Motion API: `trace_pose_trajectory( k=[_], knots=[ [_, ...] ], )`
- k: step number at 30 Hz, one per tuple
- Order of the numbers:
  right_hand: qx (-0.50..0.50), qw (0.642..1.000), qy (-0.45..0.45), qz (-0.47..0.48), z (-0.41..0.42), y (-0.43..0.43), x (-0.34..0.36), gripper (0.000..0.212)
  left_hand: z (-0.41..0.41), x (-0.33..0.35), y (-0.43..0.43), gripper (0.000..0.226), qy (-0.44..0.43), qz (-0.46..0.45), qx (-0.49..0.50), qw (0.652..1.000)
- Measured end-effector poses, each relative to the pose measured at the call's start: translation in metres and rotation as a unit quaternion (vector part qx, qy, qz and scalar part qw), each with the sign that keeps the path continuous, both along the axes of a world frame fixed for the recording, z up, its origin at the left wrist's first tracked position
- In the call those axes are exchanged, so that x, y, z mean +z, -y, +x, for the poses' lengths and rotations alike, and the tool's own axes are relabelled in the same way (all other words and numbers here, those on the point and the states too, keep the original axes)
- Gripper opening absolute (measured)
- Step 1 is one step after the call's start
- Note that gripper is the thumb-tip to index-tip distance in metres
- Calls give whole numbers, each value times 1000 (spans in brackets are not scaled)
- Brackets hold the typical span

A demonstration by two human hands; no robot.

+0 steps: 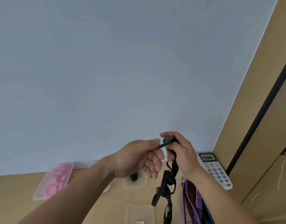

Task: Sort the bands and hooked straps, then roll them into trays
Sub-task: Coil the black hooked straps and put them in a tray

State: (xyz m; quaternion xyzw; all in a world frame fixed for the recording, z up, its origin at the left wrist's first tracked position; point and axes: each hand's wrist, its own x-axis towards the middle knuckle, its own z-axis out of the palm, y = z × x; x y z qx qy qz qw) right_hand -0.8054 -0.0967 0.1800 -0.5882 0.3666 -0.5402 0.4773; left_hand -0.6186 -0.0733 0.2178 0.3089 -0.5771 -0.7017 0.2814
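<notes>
- A black strap (165,185) is held up in front of a pale wall, above a wooden desk (113,206). Its upper end is wound into a small tight roll, and the rest hangs in loose, twisted loops.
- The right hand (182,152) holds the roll, thumb and fingers curled round it.
- The left hand (139,157) pinches the flat stretch just beside the roll between thumb and forefinger. Its other fingers hang loosely curled.
- Rolling well probably means keeping that stretch taut and flat, and untwisting the hanging loops before they reach the roll.
- Below the hands, a small clear tray (134,183) holds something dark, too hidden to identify.
- Further out lie a tray of pink pieces (53,180), a near tray (139,212), striped purple bands (192,199) and a desk telephone (214,168).
</notes>
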Motion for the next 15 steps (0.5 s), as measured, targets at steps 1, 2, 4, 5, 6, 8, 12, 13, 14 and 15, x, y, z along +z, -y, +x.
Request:
trace_pose_trajectory(
  k=[1,2,4,5,6,8,12,13,14,15],
  knots=[
    [1,1000,2,4,2,0,0,30,-1,1,-2,31,-33,7,-9,999],
    [3,1000,4,8,3,-1,0,29,-2,0,-2,24,-60,7,-12,998],
    [1,1000,12,22,5,-2,-1,18,-5,-1,-2,18,-74,-22,1,997],
    [-11,999,8,31,6,-3,-2,10,-5,-4,0,15,-63,-47,16,997],
    [-37,999,-6,37,8,-3,-4,11,-6,-7,1,11,-48,-70,33,996],
    [-99,994,-40,21,12,-5,-9,13,-6,-13,5,7,-21,-111,82,990],
    [-120,990,-65,-42,25,-10,-20,9,-8,-22,9,7,38,-195,145,969],
    [-106,993,-42,-30,26,-12,-21,10,-9,-23,7,8,45,-209,148,966],
    [-86,996,-11,-12,25,-13,-21,11,-10,-24,6,9,47,-215,149,964],
    [-61,998,16,8,22,-13,-21,16,-11,-24,6,9,43,-210,149,965]
  ],
)
